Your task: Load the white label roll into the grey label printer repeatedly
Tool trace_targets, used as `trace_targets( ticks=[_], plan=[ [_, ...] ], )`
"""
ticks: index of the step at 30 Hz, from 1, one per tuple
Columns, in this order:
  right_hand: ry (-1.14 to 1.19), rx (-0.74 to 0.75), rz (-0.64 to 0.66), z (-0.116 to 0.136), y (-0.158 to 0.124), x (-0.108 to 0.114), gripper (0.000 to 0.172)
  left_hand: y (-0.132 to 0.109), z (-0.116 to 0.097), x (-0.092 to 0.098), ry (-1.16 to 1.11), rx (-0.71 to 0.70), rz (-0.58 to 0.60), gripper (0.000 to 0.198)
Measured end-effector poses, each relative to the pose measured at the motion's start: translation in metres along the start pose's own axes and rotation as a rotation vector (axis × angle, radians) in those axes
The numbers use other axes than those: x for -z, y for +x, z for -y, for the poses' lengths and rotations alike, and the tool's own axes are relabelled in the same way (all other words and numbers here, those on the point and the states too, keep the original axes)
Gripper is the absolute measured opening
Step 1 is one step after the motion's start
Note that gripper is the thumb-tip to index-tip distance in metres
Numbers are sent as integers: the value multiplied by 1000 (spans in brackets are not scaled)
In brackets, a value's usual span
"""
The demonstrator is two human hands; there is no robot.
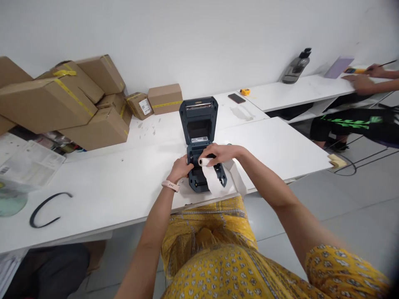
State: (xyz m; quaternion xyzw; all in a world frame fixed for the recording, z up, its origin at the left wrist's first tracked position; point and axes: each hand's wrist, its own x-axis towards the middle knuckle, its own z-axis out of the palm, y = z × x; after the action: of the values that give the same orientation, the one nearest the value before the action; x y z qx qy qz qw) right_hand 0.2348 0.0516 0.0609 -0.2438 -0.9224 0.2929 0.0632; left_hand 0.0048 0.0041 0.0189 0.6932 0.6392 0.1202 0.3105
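Note:
A dark blue label printer (199, 118) stands near the table's front edge with its lid tipped up and its inside showing. Over the open bay, my right hand (218, 153) is closed on a small white paper roll (205, 162). A loose strip of white paper (215, 182) hangs from the roll across the printer's front right side. My left hand (182, 167), a pink band at its wrist, grips the printer's left edge with the thumb at the inner rim. Some of its fingers are hidden by the printer's side.
Cardboard boxes (46, 99) are piled at the back left, with a smaller box (165, 99) near the wall. A phone (237, 98), a tape measure (245, 91) and a bottle (296, 68) lie or stand rightward. A black band (37, 214) rests left. Another person's hands (363, 83) are far right.

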Motion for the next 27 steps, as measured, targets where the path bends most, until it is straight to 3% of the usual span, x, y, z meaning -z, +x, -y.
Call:
trace_targets(
  ticks=[2,5,8,10,15,20,24,27],
  plan=[
    [246,63,-136,3,-43,7,38,0,0,1,17,-20,-4,42],
    [448,-6,-322,-5,-114,4,40,0,-1,0,-7,-27,1,44],
    [547,-210,-522,-29,-169,-14,40,0,-1,0,-29,-4,8,46],
    [597,-353,-575,-50,-189,-28,39,0,-1,0,-31,4,6,45],
    [655,-523,-585,-91,-184,-55,47,0,-3,-1,-17,10,2,46],
    [694,-537,-577,-111,-167,-64,54,-2,-5,-1,-23,23,-2,48],
    [673,-537,-618,-111,-177,-55,69,-1,-1,-2,-51,19,-4,48],
    [663,-475,-757,-102,-175,-39,75,0,1,-3,-83,6,4,49]
  ],
)
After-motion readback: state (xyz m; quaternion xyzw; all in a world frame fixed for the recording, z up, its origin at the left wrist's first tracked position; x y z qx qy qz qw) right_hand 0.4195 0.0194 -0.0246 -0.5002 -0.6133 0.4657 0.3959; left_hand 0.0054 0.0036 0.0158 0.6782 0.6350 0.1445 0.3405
